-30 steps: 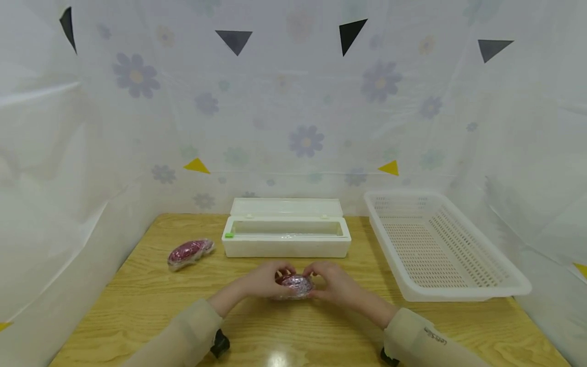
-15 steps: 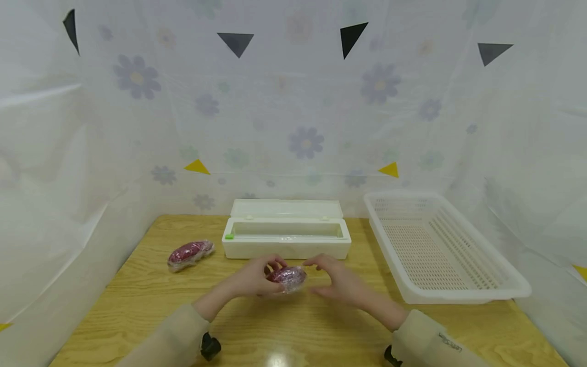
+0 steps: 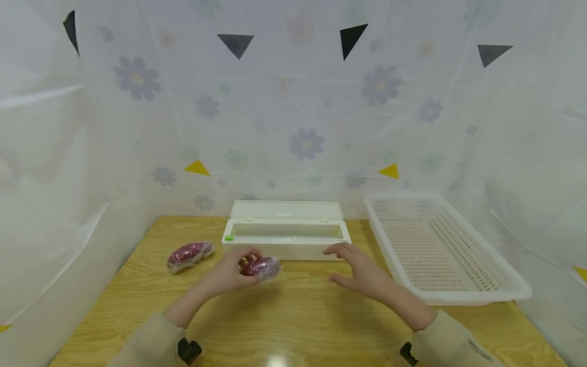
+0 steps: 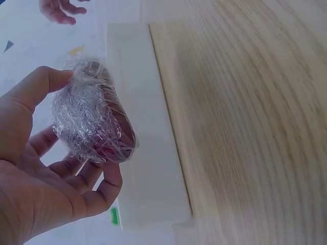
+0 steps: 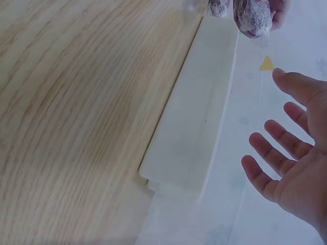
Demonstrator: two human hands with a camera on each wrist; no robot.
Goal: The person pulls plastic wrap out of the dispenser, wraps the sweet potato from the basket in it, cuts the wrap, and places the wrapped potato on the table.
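Observation:
My left hand (image 3: 231,272) holds an oblong purplish-red piece wrapped in cling film (image 3: 263,268), thumb on one side and fingers curled on the other. It is raised over the table, in front of the white cling film dispenser (image 3: 286,251). In the left wrist view crinkled clear film (image 4: 84,117) covers most of the piece. My right hand (image 3: 359,270) is off to the right with fingers spread and nothing in them. A second wrapped purplish-red piece (image 3: 190,255) lies on the table at the left.
The dispenser's lid (image 3: 286,209) stands raised at the back, and a green slider (image 3: 229,238) sits at its left end. On the right is a white perforated plastic basket (image 3: 399,270). White patterned sheeting (image 3: 284,102) encloses the wooden table (image 3: 293,326).
The left hand has lifted the wrapped piece and carried it left and toward the dispenser. The right hand has let go of it and moved away to the right.

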